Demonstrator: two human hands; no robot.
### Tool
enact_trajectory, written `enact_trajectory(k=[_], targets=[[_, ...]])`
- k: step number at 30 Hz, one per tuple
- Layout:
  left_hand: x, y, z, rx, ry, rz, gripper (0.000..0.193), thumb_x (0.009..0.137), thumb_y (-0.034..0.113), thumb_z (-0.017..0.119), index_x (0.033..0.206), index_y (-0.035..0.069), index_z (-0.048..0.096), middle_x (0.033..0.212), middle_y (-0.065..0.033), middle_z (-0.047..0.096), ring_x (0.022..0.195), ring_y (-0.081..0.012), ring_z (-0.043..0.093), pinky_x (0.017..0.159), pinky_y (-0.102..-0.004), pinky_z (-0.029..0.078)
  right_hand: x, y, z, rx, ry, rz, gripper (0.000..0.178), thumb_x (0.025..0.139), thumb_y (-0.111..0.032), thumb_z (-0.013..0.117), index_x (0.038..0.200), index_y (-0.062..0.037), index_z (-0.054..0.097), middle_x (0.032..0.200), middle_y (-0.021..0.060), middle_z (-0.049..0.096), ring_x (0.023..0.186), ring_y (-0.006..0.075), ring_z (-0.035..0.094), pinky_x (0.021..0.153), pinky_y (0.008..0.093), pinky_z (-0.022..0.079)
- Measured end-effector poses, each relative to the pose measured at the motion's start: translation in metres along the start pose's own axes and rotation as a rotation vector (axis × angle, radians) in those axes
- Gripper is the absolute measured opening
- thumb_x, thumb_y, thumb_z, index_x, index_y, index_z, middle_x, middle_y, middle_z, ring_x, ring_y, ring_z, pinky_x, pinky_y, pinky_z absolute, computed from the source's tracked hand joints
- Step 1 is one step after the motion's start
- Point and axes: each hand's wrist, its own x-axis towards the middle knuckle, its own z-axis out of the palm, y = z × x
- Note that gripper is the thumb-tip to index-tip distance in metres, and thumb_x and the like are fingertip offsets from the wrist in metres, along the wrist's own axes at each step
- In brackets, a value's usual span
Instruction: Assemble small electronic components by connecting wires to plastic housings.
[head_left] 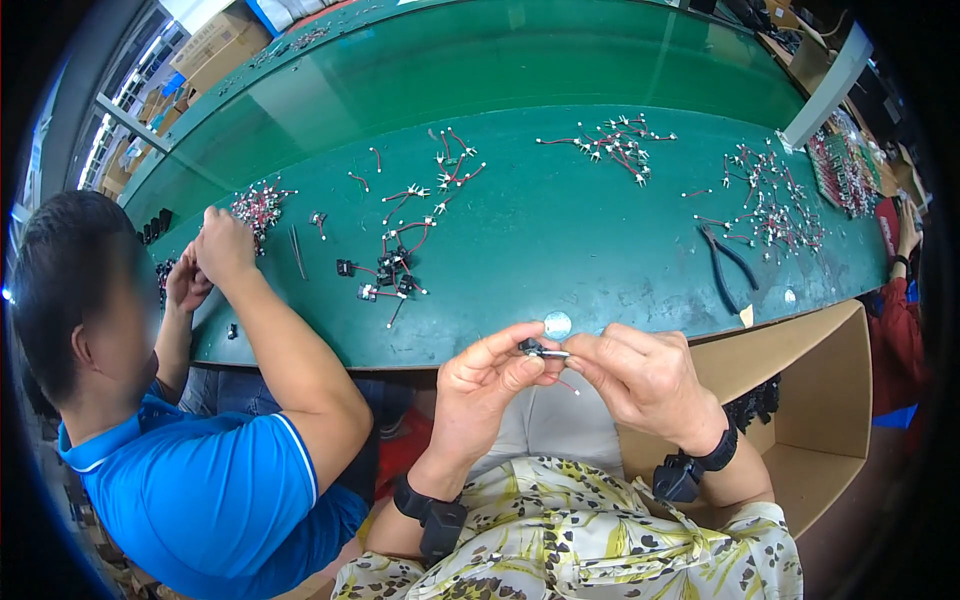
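My left hand (483,382) is closed in a pinch around a small black part (529,346), just off the table's near edge. A short red wire with a white tip (570,385) hangs down below the fingers. My right hand (643,378) is also closed, its thumb and forefinger pinching at a thin grey piece (556,353) that meets the black part. The fingers hide what exactly that piece is. Behind my fingertips lies a round pale disc (557,324) on the table. Beyond my left hand sits a loose cluster of black parts with red wires (396,268).
Piles of red wires with white connectors lie on the green table (480,240). Pliers (728,270) rest at the right, tweezers (297,251) at the left. A cardboard box (820,400) stands by my right arm. At the left, a co-worker in blue (200,490) handles small parts.
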Motion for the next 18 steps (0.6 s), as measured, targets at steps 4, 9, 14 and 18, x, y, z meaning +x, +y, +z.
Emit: enact_trajectory(k=[4, 9, 14, 18], targets=[[-0.001, 0.0, 0.002, 0.102, -0.004, 0.074, 0.032, 0.094, 0.002, 0.062, 0.126, -0.002, 0.06, 0.113, -0.0138, 0.067, 0.099, -0.0196, 0.068, 0.086, -0.0316, 0.058, 0.001, -0.003, -0.001, -0.07, 0.011, -0.02, 0.019, 0.079, -0.012, 0.074, 0.097, -0.0124, 0.067, 0.067, 0.0031, 0.052, 0.054, 0.0196, 0.061, 0.044, 0.0331, 0.046], [0.0, 0.001, 0.006, 0.203, -0.006, 0.126, 0.03, 0.093, -0.002, 0.061, 0.122, -0.004, 0.061, 0.11, -0.0133, 0.066, 0.099, -0.0194, 0.067, 0.087, -0.0306, 0.057, 0.0, -0.002, 0.002, -0.108, 0.008, -0.029, 0.018, 0.08, -0.012, 0.074, 0.096, -0.0111, 0.067, 0.067, 0.003, 0.052, 0.054, 0.0194, 0.061, 0.044, 0.0324, 0.047], [0.001, -0.002, 0.018, 0.158, 0.116, 0.17, 0.026, 0.094, 0.0, 0.061, 0.119, -0.004, 0.062, 0.106, -0.0109, 0.066, 0.094, -0.0179, 0.068, 0.085, -0.0291, 0.057, -0.003, 0.0, 0.015, -0.017, 0.13, 0.004, 0.013, 0.083, -0.008, 0.071, 0.095, -0.007, 0.066, 0.072, 0.0048, 0.06, 0.055, 0.0209, 0.062, 0.046, 0.0316, 0.048], [0.004, -0.003, 0.023, 0.258, 0.163, 0.218, 0.024, 0.094, 0.001, 0.061, 0.118, -0.004, 0.063, 0.103, -0.009, 0.064, 0.093, -0.0168, 0.068, 0.083, -0.0278, 0.058, -0.001, 0.0, 0.023, 0.019, 0.159, 0.033, 0.012, 0.084, -0.006, 0.07, 0.095, -0.0066, 0.066, 0.073, 0.0057, 0.062, 0.056, 0.0222, 0.062, 0.047, 0.0318, 0.049]])
